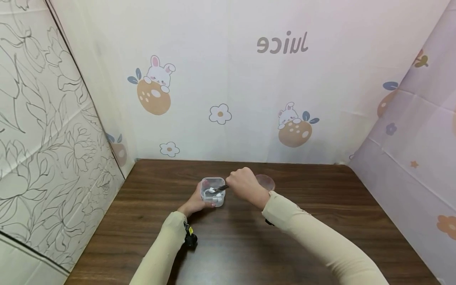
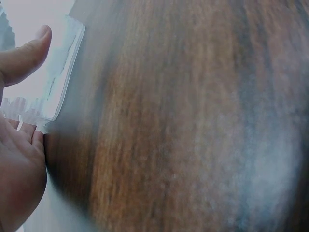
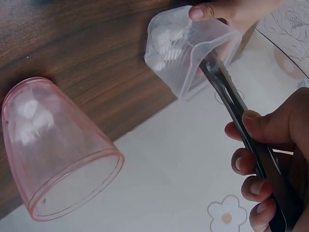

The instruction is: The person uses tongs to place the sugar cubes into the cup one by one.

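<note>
- The left hand is bent around a clear plastic box, with the thumb on the near side.
- The box sits toward the far part of the brown wooden table, just left of the right hand. Its top faces up.
- The right hand is closed around black tongs. The thumb is on one side and the fingers curl around the other.
- The tongs point left, and their tips go inside the box.
- White lumps are in the box, mostly at the near end. One is right by the tips of the tongs, but I cannot tell if they pinch it.
- A see-through pink cup stands on the table, right of the box and partly behind the right hand. White shapes show low inside it.
- Both arms have pale cream sleeves. A small black camera is on the left wrist.
- Behind the far edge of the table hangs a white cloth with bunnies, flowers and the word "Juice" backwards.
</note>
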Available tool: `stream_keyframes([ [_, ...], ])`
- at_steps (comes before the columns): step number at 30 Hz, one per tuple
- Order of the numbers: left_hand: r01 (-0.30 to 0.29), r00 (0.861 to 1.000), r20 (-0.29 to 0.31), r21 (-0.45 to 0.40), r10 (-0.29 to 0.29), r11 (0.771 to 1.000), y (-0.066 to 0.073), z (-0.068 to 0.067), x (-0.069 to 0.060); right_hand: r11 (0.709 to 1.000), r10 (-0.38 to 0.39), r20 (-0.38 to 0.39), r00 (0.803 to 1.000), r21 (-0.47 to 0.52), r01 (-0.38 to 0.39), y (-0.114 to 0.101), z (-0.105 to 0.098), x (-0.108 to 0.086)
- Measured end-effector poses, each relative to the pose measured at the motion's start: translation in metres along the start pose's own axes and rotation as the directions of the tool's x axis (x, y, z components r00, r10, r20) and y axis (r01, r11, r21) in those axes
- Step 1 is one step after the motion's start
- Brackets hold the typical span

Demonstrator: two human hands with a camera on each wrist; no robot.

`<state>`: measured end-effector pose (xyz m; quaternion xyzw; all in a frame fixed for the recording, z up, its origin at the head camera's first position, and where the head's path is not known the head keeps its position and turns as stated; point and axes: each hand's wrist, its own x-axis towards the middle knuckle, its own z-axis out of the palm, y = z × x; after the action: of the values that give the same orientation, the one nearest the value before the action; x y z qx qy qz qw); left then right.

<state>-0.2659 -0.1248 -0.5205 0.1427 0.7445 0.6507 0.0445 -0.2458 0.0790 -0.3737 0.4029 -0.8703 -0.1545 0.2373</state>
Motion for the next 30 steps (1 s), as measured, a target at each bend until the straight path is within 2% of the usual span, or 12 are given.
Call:
stream_keyframes([
  [5,0.008,0.999,0.037,-0.011,-0.008,1.000,0.026,0.000,-0.010,0.999,-0.008,0.017,1.000,-0.048,0.009,-0.006,0.003,0.005],
  [16,0.041,0.998,0.039,-0.012,-0.040,0.999,0.028,-0.001,-0.010,0.998,-0.002,0.077,0.997,-0.070,0.008,-0.012,0.008,0.016],
  [24,0.039,0.998,0.039,-0.010,-0.039,0.999,0.027,-0.001,-0.010,0.993,-0.008,0.067,0.998,-0.117,0.016,-0.019,0.010,0.019],
  [30,0.041,0.998,0.053,-0.005,-0.041,0.999,0.024,-0.002,-0.009,0.994,-0.011,0.049,0.999,-0.108,0.017,-0.022,0.017,0.017],
])
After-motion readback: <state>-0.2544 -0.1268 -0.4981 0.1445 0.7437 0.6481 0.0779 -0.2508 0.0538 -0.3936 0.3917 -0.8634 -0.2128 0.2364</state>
